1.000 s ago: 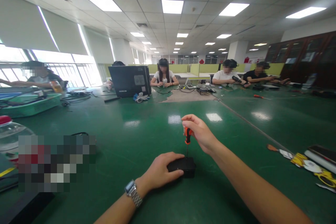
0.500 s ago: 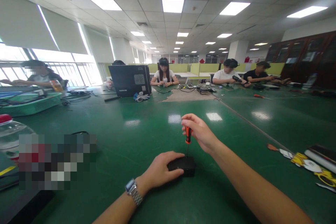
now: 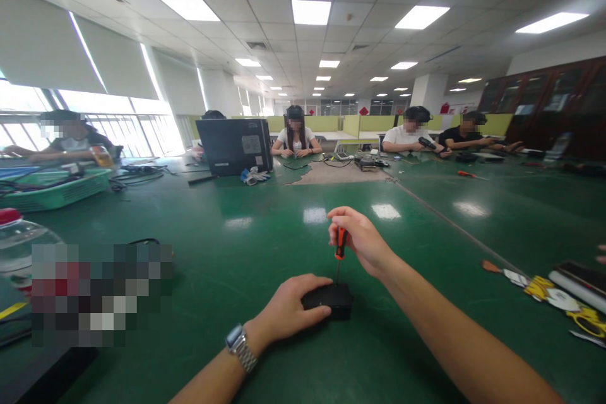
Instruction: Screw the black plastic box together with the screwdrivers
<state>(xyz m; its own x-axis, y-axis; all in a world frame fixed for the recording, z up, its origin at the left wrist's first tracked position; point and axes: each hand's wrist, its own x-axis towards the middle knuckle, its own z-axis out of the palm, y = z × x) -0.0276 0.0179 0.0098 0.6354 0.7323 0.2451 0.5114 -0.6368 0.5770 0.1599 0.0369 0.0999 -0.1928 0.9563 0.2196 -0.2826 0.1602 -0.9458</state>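
Observation:
A small black box (image 3: 335, 304) lies on the green tabletop (image 3: 227, 240) in front of me. My left hand (image 3: 296, 303) grips its left end, thumb along the near side and fingers along the far side. Above the box, my right hand (image 3: 362, 237) holds a screwdriver (image 3: 340, 243) with an orange and black handle. The screwdriver stands nearly upright, its thin shaft reaching down to the far edge of the box top. Whether the tip sits in a screw is too small to tell. A silver watch (image 3: 240, 347) is on my left wrist.
Left are a green basket (image 3: 71, 192) of cables and a clear red-capped bottle (image 3: 23, 240). A black computer case (image 3: 234, 146) and gloves (image 3: 255, 175) stand farther back. Yellow-handled scissors (image 3: 587, 322) lie right; another screwdriver (image 3: 466, 173) lies beyond. Several people sit around the table.
The grip of both hands on box and screwdriver is the same; my right fingers have shifted slightly around the handle. Part of another person's hand now shows at the right edge.

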